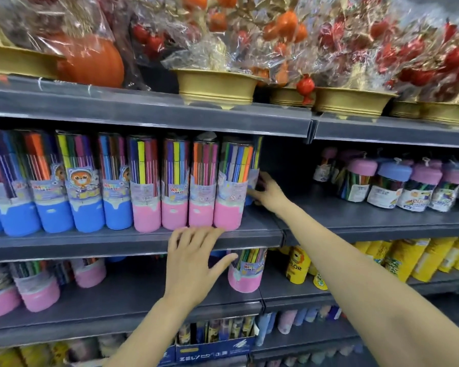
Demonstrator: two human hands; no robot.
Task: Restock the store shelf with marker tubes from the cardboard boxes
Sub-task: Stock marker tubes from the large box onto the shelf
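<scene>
A row of marker tubes stands on the middle shelf (133, 241), blue-based ones (88, 215) at the left and pink-based ones (228, 213) at the right. My right hand (269, 193) reaches in at the right end of the row, and its fingers curl round a blue-based marker tube (255, 165) standing behind the last pink one. My left hand (194, 260) is spread open, its fingertips on the front edge of that shelf below the pink tubes. No cardboard box is in view.
One shelf down stand more pink tubes (245, 274) and yellow packs (297, 266). Capped jars of markers (387, 186) stand on the right bay. Gold bowls (217, 86) with wrapped decorations sit on the top shelf. A gap lies right of my right hand.
</scene>
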